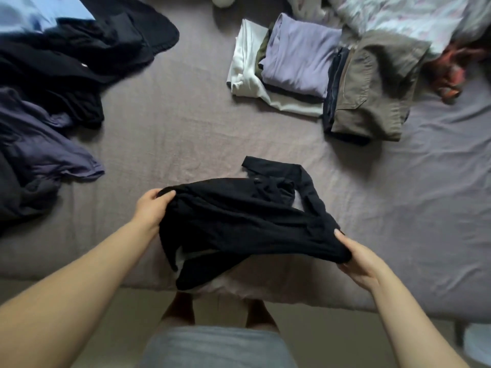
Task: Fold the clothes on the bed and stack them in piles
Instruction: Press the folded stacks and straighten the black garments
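Gripping limp black garment (239,224) (soft knit): left hand (151,208), right hand (358,264), fingers curled.

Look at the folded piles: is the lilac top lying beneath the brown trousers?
No, the lilac top crowns its own pile beside the brown trousers.

Head view — steeply down over bed (186,123).

You face a bed (265,134) covered by a wrinkled grey-mauve sheet (186,115). Beige floor (332,341) runs along its near edge. Light is soft and even, shadows faint.
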A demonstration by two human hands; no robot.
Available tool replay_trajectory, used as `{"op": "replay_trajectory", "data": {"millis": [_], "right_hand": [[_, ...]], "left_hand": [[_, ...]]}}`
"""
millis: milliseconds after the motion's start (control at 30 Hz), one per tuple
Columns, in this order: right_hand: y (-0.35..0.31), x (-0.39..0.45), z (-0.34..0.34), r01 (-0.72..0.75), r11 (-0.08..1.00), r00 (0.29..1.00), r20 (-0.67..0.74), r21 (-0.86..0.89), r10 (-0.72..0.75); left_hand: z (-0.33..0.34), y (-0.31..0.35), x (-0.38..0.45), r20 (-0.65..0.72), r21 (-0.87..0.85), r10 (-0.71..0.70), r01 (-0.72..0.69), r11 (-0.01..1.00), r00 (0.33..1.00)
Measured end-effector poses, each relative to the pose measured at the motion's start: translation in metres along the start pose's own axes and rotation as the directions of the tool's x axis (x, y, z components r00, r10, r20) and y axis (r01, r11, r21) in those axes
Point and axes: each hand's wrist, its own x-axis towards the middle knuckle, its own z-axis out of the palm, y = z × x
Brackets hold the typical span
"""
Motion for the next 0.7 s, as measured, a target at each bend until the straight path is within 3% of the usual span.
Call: {"op": "replay_trajectory", "data": {"millis": [100, 167, 200, 267, 333, 400, 567, 600, 700], "right_hand": [[-0.026, -0.018, 0.007, 0.239, 0.939, 0.970, -0.020, 0.246, -0.242], [-0.041, -0.039, 0.026, 0.320, 0.905, 0.933, 0.073, 0.281, -0.353], [-0.047, -0.050, 0.038, 0.345, 0.902, 0.913, 0.129, 0.260, -0.386], [-0.056, -0.074, 0.065, 0.391, 0.897, 0.875, 0.219, 0.205, -0.431], [-0.064, -0.094, 0.092, 0.461, 0.877, 0.835, 0.268, 0.138, -0.481], [-0.070, -0.112, 0.113, 0.534, 0.841, 0.784, 0.324, 0.084, -0.529], [-0.089, -0.155, 0.132, 0.711, 0.697, 0.645, 0.483, -0.095, -0.592], [-0.093, -0.159, 0.132, 0.734, 0.667, 0.629, 0.503, -0.131, -0.593], [-0.102, -0.170, 0.134, 0.786, 0.584, 0.585, 0.547, -0.202, -0.599]], "left_hand": [[-0.036, 0.014, -0.001, -0.129, 0.052, 0.005, 0.002, 0.999, 0.992], [-0.044, 0.021, -0.013, -0.233, 0.354, 0.073, 0.015, 0.935, 0.970], [-0.040, 0.029, -0.030, -0.219, 0.481, 0.155, -0.032, 0.876, 0.963], [-0.018, 0.046, -0.078, 0.042, 0.507, 0.328, -0.303, 0.807, 0.944], [0.010, 0.066, -0.133, 0.384, 0.409, 0.492, -0.621, 0.669, 0.782], [0.033, 0.083, -0.173, 0.617, 0.364, 0.547, -0.822, 0.439, 0.565], [0.043, 0.142, -0.203, 0.640, 0.490, 0.673, -0.872, 0.014, 0.371], [0.039, 0.154, -0.204, 0.675, 0.522, 0.634, -0.851, -0.051, 0.376], [0.029, 0.182, -0.207, 0.753, 0.636, 0.415, -0.727, -0.260, 0.510]]}}
